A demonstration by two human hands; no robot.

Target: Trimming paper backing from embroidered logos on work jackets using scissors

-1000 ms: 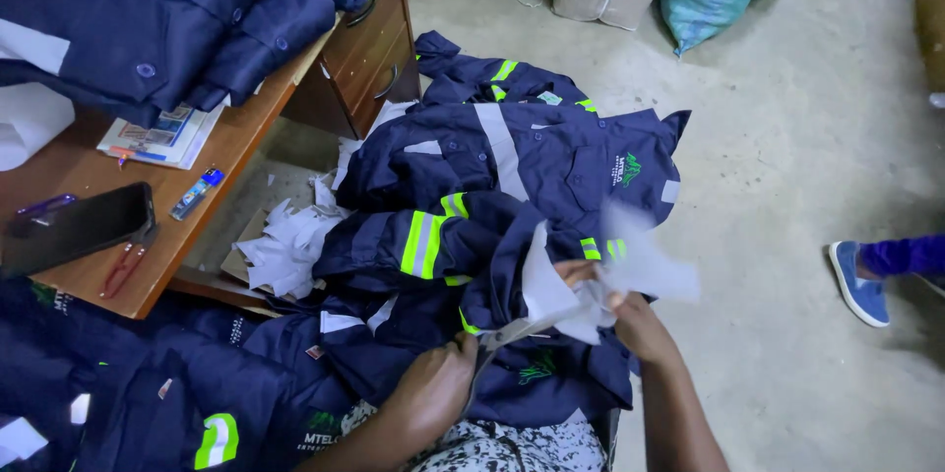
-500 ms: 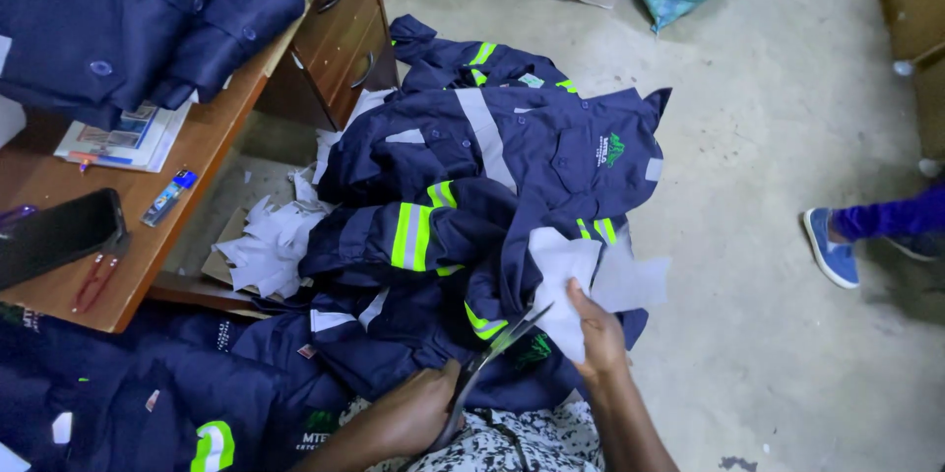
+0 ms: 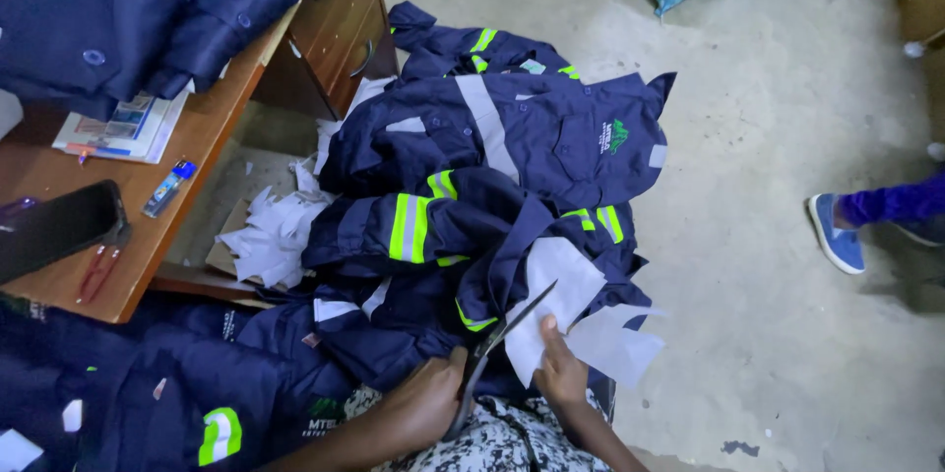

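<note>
My left hand (image 3: 425, 403) grips the handles of dark scissors (image 3: 497, 339), whose blades point up and to the right. The blade tips lie against a white backing sheet (image 3: 563, 287) that sticks out from a navy work garment (image 3: 463, 236) with yellow-green reflective stripes. My right hand (image 3: 559, 369) pinches the lower edge of that white sheet, just right of the blades. A second white flap (image 3: 615, 344) hangs beside my right hand. More navy garments are heaped on the floor in front of me.
A wooden desk (image 3: 212, 132) at left carries folded navy shirts (image 3: 118, 19), a dark phone (image 3: 54, 231), a booklet, a blue lighter and red snips. White offcuts (image 3: 266, 236) lie in a cardboard tray. Another person's blue shoe (image 3: 837, 234) is at right, with sacks at the far wall.
My hands have come closer to my body. The scissors have swung up from lying low under the sheet, so their blades now rest across the white sheet's left edge.
</note>
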